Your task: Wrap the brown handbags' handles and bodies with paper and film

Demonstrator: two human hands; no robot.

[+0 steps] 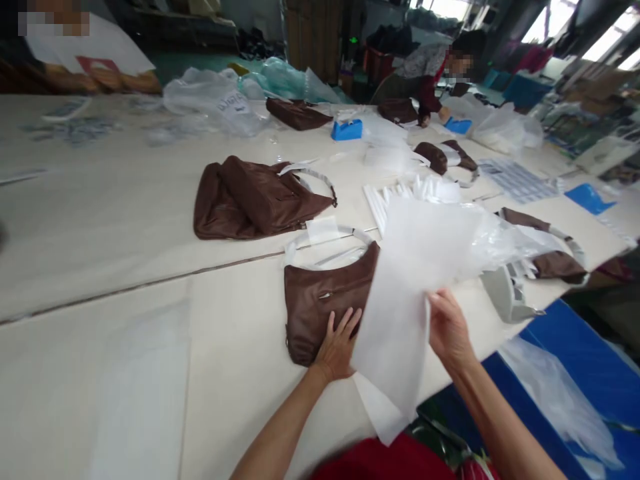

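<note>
A brown handbag [313,300] lies on the table in front of me, its handle wrapped in white and curving away from me. My left hand [340,347] rests on the bag's lower right part, fingers spread. In my right hand [447,327] is the edge of a white sheet [405,287], pinched between thumb and fingers. The sheet is raised, covers the bag's right side and hangs down towards the table's front edge. Just beyond the handle sits a small white piece [323,230].
More brown bags [250,197] lie farther back on the pale table [100,233]. White rolls [377,210], clear plastic [500,240] and a tape dispenser [510,293] are beyond the sheet. A person [425,73] works at the far side; another stands far left.
</note>
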